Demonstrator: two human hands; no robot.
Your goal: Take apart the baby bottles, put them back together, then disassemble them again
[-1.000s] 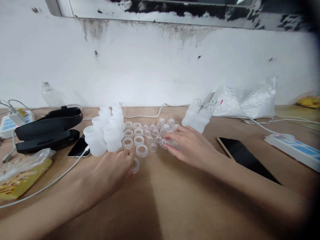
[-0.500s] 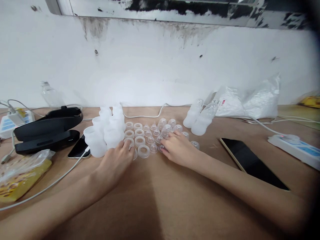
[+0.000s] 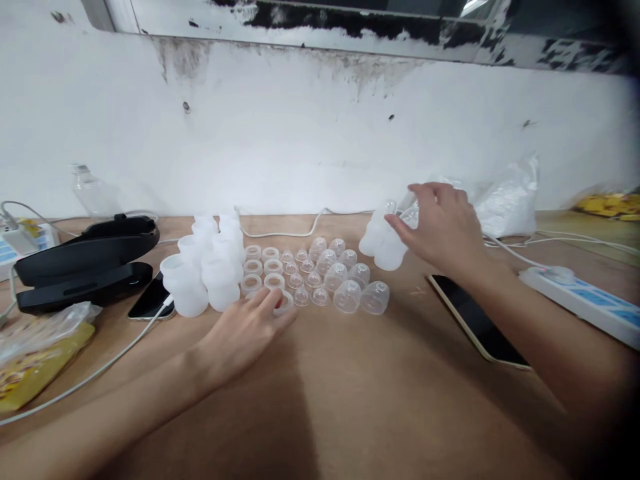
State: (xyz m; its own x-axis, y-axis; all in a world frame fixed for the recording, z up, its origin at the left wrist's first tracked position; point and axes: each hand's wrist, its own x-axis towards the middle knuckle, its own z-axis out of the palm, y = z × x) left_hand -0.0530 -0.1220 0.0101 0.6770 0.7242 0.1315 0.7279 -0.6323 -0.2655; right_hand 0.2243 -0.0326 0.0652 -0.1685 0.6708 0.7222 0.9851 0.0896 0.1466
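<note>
Near the front of the rows my left hand point(image 3: 253, 327) has its fingers bent down onto the closest clear screw ring point(image 3: 287, 304), partly covering it. More screw rings point(image 3: 273, 267) lie in two columns behind it. To their right are small clear bottle nipples point(image 3: 295, 281), then clear domed caps point(image 3: 347, 296). White baby bottle bodies point(image 3: 185, 287) stand in a group at the left. My right hand point(image 3: 443, 223) is raised at the back right, thumb and fingers apart around the top of a capped baby bottle point(image 3: 390, 252). Another capped bottle point(image 3: 370, 238) stands beside it.
A phone point(image 3: 473, 320) lies under my right forearm. Another phone point(image 3: 150, 300), a black case point(image 3: 90, 260) and a yellow bag point(image 3: 45, 360) are at the left. A power strip point(image 3: 580, 297) and a plastic bag point(image 3: 510, 197) are at the right. White cables run along the wall.
My right hand has left the domed caps and moved up and right to the capped bottles. My left hand has shifted slightly right to the front screw ring. The caps now show in full.
</note>
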